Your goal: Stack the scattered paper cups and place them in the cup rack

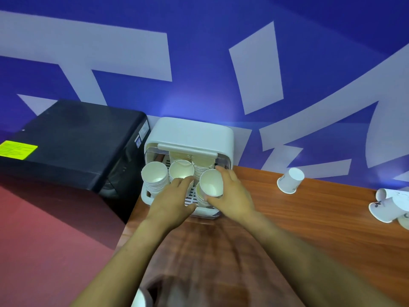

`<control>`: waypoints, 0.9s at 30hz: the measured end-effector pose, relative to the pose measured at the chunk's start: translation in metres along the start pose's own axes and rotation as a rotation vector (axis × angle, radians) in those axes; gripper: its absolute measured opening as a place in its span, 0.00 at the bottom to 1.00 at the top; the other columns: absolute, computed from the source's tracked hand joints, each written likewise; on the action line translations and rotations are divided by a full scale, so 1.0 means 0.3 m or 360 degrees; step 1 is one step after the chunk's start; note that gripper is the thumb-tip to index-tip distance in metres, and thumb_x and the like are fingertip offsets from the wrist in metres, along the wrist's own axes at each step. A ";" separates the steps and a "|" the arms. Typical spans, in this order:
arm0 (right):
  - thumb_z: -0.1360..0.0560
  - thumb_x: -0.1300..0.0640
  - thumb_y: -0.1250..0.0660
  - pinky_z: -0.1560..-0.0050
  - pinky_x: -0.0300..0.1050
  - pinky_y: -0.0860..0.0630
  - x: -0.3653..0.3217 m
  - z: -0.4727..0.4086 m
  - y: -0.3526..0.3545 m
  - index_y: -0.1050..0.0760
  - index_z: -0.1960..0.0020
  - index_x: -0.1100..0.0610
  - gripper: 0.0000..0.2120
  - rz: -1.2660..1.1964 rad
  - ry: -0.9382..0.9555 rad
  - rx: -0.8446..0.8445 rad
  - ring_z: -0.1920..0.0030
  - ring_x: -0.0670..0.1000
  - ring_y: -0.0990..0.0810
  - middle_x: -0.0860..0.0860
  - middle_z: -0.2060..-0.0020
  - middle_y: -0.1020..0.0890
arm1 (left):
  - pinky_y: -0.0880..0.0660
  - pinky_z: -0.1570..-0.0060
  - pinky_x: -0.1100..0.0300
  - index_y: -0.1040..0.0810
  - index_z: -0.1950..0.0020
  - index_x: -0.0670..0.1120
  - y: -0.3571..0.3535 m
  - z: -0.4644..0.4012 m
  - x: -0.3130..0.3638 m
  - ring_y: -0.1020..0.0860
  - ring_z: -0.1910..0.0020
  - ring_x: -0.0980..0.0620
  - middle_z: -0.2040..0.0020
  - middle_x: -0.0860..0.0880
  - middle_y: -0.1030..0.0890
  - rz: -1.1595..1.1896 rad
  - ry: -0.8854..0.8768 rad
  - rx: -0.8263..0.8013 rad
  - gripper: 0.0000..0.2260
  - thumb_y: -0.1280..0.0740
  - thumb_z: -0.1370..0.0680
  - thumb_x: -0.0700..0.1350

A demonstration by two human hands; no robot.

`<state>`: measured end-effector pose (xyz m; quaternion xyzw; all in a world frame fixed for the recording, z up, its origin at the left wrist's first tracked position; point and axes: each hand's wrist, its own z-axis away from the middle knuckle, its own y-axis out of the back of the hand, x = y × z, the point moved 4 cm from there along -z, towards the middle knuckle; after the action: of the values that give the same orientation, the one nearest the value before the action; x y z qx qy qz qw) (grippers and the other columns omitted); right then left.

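White paper cup (212, 183) tilted, mouth toward camera, gripped by right hand (232, 196), left hand (174, 199) loose.

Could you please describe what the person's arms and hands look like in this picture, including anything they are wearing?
Both forearms are bare as far as the frame shows: no sleeves, cuffs or gloves are visible. The left hand and right hand show no rings, watch or wristband, and no markings that I can make out. The fingers are uncovered. The lower part of the picture is motion-blurred, so finer detail there cannot be told.

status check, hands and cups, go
Right hand grips cup stack over cup rack. Left hand rests beside it. Loose cups on table.
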<state>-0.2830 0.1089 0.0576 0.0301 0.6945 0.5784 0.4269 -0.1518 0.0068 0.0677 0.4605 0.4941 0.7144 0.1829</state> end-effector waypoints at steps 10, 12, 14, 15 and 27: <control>0.32 0.44 0.29 0.34 0.50 0.32 0.127 0.037 -0.041 0.46 0.24 0.52 0.43 0.0178 -0.0227 -0.0453 0.31 0.56 0.33 0.52 0.31 0.35 | 0.31 0.39 0.55 0.41 0.26 0.54 -0.029 -0.008 0.027 0.31 0.34 0.48 0.30 0.51 0.33 0.0002 -0.0069 -0.0051 0.30 0.32 0.25 0.51; 0.30 0.45 0.30 0.35 0.49 0.31 0.151 0.050 -0.010 0.43 0.25 0.51 0.39 0.0167 -0.0242 -0.0462 0.32 0.55 0.32 0.52 0.31 0.35 | 0.32 0.38 0.55 0.42 0.25 0.54 -0.043 -0.008 0.059 0.32 0.33 0.48 0.30 0.51 0.33 -0.0007 -0.0090 -0.0068 0.30 0.33 0.25 0.51; 0.29 0.46 0.31 0.34 0.48 0.31 0.186 0.068 0.027 0.42 0.26 0.51 0.36 0.0163 -0.0274 -0.0470 0.32 0.54 0.32 0.52 0.30 0.36 | 0.32 0.39 0.55 0.41 0.25 0.53 -0.057 -0.010 0.105 0.32 0.34 0.47 0.30 0.51 0.33 -0.0009 -0.0119 -0.0078 0.30 0.34 0.25 0.51; 0.29 0.46 0.31 0.34 0.48 0.32 0.211 0.077 0.049 0.41 0.26 0.51 0.35 0.0157 -0.0295 -0.0459 0.32 0.53 0.32 0.52 0.29 0.36 | 0.31 0.39 0.55 0.41 0.25 0.53 -0.067 -0.011 0.132 0.32 0.34 0.47 0.30 0.50 0.33 -0.0006 -0.0140 -0.0082 0.29 0.34 0.25 0.51; 0.27 0.51 0.32 0.35 0.45 0.32 0.677 0.281 0.372 0.33 0.31 0.52 0.26 0.0106 -0.0448 -0.0418 0.35 0.51 0.29 0.52 0.34 0.31 | 0.29 0.40 0.52 0.42 0.25 0.54 -0.310 -0.041 0.606 0.31 0.35 0.46 0.32 0.49 0.33 -0.0116 -0.0220 -0.0224 0.29 0.35 0.25 0.52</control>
<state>-0.4091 0.3200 0.0397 0.0777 0.5450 0.6679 0.5009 -0.2728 0.1719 0.0722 0.4764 0.4454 0.7068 0.2743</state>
